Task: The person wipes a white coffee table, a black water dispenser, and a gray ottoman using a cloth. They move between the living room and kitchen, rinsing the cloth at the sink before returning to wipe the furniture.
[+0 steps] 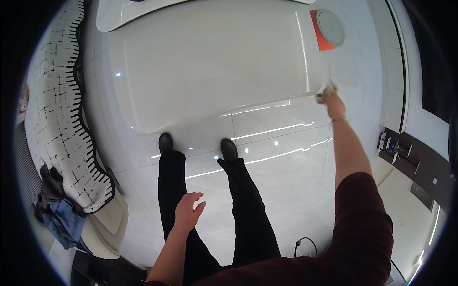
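Observation:
My right hand (336, 107) reaches far out to the right, closed around a crumpled greyish-brown cloth (326, 93). The cloth is at the near right corner of a glossy white table (210, 62); I cannot tell whether it touches the edge. My left hand (189, 209) hangs in front of my body, above my legs. Its fingers are slightly bent and apart, with nothing in them.
A sofa with a black-and-white patterned cover (57, 81) runs along the left, with blue and dark clothing (67, 217) at its near end. A red bin with a grey round lid (330, 28) stands beyond the table's right side. A black cable (307, 240) lies near my right.

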The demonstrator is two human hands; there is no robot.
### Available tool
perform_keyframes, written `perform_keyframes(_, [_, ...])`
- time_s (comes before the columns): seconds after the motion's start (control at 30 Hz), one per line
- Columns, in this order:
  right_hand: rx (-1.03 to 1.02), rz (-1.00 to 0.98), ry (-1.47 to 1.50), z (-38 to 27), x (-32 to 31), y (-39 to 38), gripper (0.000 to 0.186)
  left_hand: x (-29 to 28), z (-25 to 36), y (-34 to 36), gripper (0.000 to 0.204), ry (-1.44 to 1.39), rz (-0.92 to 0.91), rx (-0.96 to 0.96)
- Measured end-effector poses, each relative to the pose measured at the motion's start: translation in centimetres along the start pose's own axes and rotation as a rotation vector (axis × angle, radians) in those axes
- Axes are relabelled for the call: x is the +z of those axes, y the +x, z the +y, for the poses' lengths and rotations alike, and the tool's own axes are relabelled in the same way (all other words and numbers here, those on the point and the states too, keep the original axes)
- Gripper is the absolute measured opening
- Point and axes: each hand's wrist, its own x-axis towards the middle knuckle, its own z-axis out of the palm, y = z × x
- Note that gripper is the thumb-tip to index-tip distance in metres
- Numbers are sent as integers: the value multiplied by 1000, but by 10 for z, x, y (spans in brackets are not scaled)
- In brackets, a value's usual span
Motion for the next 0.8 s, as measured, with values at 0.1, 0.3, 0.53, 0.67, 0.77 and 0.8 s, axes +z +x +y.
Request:
perform_keyframes(0.1, [73, -243, -225, 50, -35, 5, 23, -3, 8, -14, 27, -2, -2, -22])
perform_keyframes(0.3, [-164, 184, 344, -40, -98, -54, 37, -23, 10, -19, 26, -67, 77, 13])
perform_keyframes(0.53, [-657, 196, 594, -255, -18, -84, 43, -44, 5, -53, 27, -222, 213, -29])
perform_keyframes(0.67, [-753, 297, 220, -401, 21, -187, 48, -58, -19, -79, 27, -326, 344, -68])
perform_keyframes(0.77, [-979, 193, 46, -459, 8, -244, 57, -74, -45, -99, 27, -427, 378, -199])
perform_keyframes(0.8, [-1030, 171, 7, -474, 2, -256, 61, -86, -52, -104, 27, -435, 385, -218])
